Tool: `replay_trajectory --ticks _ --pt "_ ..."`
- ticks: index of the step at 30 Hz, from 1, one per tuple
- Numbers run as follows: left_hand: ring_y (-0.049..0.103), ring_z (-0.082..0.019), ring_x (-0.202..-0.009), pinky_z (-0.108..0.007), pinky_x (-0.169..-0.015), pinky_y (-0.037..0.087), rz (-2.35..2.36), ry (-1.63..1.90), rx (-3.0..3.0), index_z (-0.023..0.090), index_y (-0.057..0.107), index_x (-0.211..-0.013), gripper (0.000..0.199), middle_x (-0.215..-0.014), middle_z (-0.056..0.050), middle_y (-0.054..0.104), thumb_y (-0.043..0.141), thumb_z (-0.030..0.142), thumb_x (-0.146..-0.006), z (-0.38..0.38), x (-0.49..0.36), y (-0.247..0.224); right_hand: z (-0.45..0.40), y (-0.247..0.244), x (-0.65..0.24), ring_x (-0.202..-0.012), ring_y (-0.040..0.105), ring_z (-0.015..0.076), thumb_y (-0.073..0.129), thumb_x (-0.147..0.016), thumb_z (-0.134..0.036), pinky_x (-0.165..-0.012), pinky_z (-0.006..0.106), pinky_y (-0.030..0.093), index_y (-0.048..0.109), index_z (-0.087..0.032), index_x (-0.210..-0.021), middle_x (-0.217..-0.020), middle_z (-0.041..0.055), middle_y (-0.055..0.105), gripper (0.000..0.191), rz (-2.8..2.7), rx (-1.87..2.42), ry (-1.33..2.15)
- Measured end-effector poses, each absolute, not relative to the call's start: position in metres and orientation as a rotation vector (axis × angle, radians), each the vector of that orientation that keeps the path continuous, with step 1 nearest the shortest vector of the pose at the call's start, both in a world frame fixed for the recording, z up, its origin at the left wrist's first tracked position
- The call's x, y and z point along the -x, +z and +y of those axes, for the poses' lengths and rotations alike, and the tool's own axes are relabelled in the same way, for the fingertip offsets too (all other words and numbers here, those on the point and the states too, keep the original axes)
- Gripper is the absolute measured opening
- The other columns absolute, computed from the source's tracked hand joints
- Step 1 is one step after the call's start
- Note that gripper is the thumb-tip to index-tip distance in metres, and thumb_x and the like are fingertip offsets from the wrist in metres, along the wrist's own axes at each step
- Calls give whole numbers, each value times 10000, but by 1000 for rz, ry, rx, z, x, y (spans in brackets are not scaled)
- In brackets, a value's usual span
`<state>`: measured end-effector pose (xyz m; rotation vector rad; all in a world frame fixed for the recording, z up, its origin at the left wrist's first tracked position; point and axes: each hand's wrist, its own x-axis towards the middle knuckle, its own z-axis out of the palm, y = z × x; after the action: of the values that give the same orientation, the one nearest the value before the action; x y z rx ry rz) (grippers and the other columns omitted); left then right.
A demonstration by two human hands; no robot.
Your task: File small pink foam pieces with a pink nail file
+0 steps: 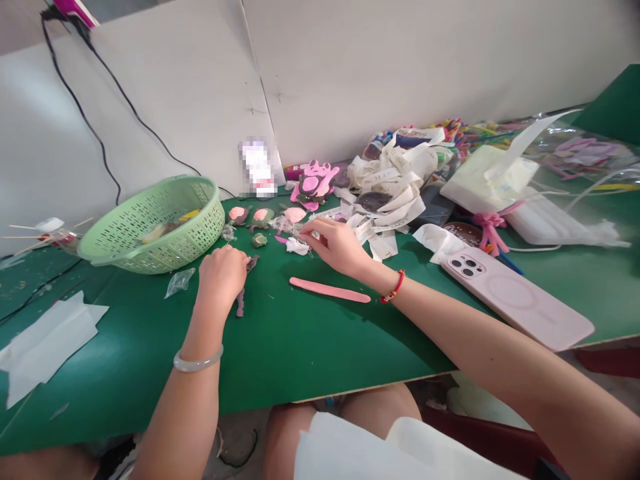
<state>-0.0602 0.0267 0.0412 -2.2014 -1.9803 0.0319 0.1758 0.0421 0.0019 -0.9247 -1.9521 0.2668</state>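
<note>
Clay-like craft pieces (263,215), small and soft-looking, in a loose row along a green-topped work table (280,347): rounded pink ovals on darker bases, plus one grey-green lump, and a white-and-pink scrap (296,246) just under the right hand (336,247). Right hand half closed, thumb and fingers drawn into a narrow pinch at the scrap, any actual hold too tiny and too hidden to tell. Left hand (220,275) curled downward, knuckles up, directly beside a mauve-grey strip (241,293), with no clear view of any grip. Below the right palm, a smooth salmon-pink stick (330,289), long, flat and round-ended. Near the left hand, a crumpled clear plastic bag (180,283) and a green perforated plastic basket (150,225) holding mixed scraps. Farther back, a glossy pink cut-out figure (315,185) and a heap of curling white printed paper strips (395,187), the small print unreadable. To the right, a phone in a pale pink case (517,298) with a triple-lens camera and a faint ring on its back, next to a pink ribbon bow (490,230). On the left wrist, a translucent pale bangle (198,360); on the right, a red beaded bracelet (393,287)
</note>
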Motion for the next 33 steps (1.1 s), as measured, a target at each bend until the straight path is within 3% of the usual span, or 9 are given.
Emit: replay_trajectory --ticks 4,9,11,15,18,21,28,30,33 --pt "630 -347 -946 -409 -775 451 -1994 218 2213 144 729 -842 410 -987 -212 647 330 195 -922 22 51 39 42 2 -176 -628 560 142 503 -990 -315 -600 267 415 628 -186 -899 -860 62 672 202 -1954 918 261" --pt "589 -377 -1069 -458 -884 441 -1962 233 2204 60 699 -1084 463 -1093 -247 646 304 219 -903 12 35 32 42 2 -176 -634 559 142 496 -994 -329 -609 272 419 629 -185 -890 -856 61 667 222 -1952 923 276" --pt "575 -384 -1119 -459 -913 434 -1975 185 2172 2 628 -1220 509 -1221 -275 609 297 238 -913 9 32 30 42 2 -176 -624 553 138 501 -992 -318 -605 270 415 626 -185 -885 -855 59 667 212 -1954 922 277" --pt "473 -423 -1280 -479 -993 392 -1917 -30 2069 -79 413 -1416 645 -1485 -333 385 331 366 -956 5 34 30 43 2 -176 -612 549 135 507 -988 -306 -599 268 413 625 -184 -886 -854 59 668 198 -1949 914 274" --pt "501 -400 -1241 -479 -982 396 -1878 -42 2076 -4 503 -1377 570 -1408 -296 496 340 360 -969 6 39 35 43 2 -177 -613 548 137 499 -992 -323 -601 270 415 625 -185 -886 -852 58 664 214 -1955 917 275" --pt "554 -363 -1151 -458 -931 418 -1885 68 2118 84 650 -1216 439 -1235 -239 625 348 274 -960 6 44 41 43 2 -178 -618 547 137 497 -994 -337 -607 271 415 627 -184 -886 -845 57 659 228 -1959 922 279" --pt "633 -342 -983 -436 -836 435 -1961 -3 2179 162 727 -1026 369 -1006 -176 687 371 210 -945 13 49 44 42 2 -178 -615 545 136 502 -989 -319 -602 268 416 634 -188 -876 -845 60 672 218 -1950 907 263" --pt "644 -344 -930 -431 -820 446 -2005 -166 2205 163 730 -1030 348 -952 -171 688 418 294 -949 14 45 49 43 3 -178 -614 543 135 513 -983 -299 -607 267 415 633 -183 -879 -843 59 668 196 -1953 901 263" --pt "651 -316 -909 -412 -816 471 -1923 -734 2420 208 714 -1122 388 -1006 -143 693 467 439 -932 2 35 65 44 3 -178 -622 545 135 533 -970 -275 -616 263 412 637 -175 -881 -830 54 664 169 -1955 902 260"
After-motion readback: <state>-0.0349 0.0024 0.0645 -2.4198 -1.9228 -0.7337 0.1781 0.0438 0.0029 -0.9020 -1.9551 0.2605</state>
